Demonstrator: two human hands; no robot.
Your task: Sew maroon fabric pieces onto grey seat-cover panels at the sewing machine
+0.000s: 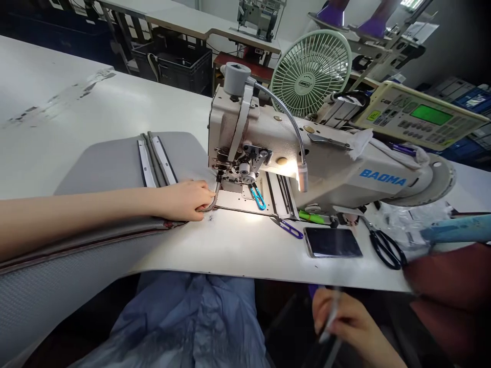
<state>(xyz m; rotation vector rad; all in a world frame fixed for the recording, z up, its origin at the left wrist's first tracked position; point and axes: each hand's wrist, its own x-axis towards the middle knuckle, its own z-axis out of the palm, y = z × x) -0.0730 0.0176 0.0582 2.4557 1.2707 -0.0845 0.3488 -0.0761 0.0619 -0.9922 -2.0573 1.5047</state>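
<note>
My left hand (187, 199) rests on a grey upholstery panel (107, 163), its fingers closed on the panel's corded edge beside the needle of the sewing machine (249, 128). Two white strips with a grey cord between them run across the panel behind the wrist. Below the table's front edge, my right hand (345, 317) is closed on a thin pale strip (330, 317), which is blurred. Something purple shows just above its fingers. At the machine bed lie blue thread snips (258, 197) and purple thread snips (289, 228).
A dark phone (333, 242) and black scissors (385, 248) lie on the white table (230, 250), right of the snips. Farther right are clear plastic bags (410, 225) and dark red material (452, 276). Behind the machine stand a green fan (312, 71) and a control panel (422, 115).
</note>
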